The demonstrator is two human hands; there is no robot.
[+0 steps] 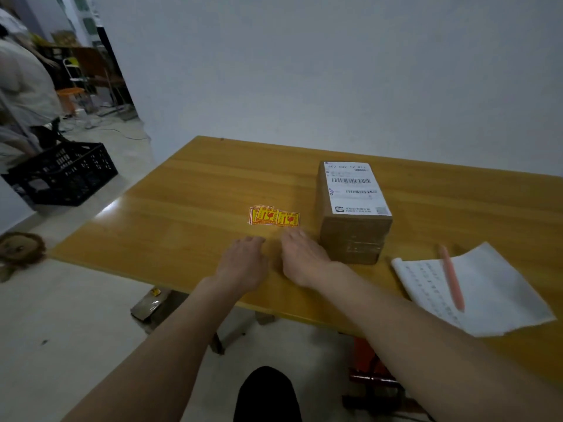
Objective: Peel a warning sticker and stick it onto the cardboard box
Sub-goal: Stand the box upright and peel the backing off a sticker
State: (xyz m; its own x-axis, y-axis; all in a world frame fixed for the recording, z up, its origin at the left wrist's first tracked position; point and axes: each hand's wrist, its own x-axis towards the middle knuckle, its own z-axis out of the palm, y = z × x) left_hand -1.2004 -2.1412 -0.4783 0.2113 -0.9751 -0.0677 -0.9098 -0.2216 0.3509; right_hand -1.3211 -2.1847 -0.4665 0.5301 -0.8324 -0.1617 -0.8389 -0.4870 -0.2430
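A small pile of yellow and red warning stickers (273,215) lies on the wooden table (182,202), left of a brown cardboard box (353,236) with a white shipping label on top. My left hand (243,263) lies flat on the table just in front of the stickers, fingers relaxed and holding nothing. My right hand (304,257) hovers beside it with fingers stretched toward the stickers, between the pile and the box, a short way from both.
A white sheet of paper (487,293) with a pink pen (452,278) on it lies at the table's right front. A black plastic crate (64,175) stands on the floor to the left, near another person. A white wall runs behind the table.
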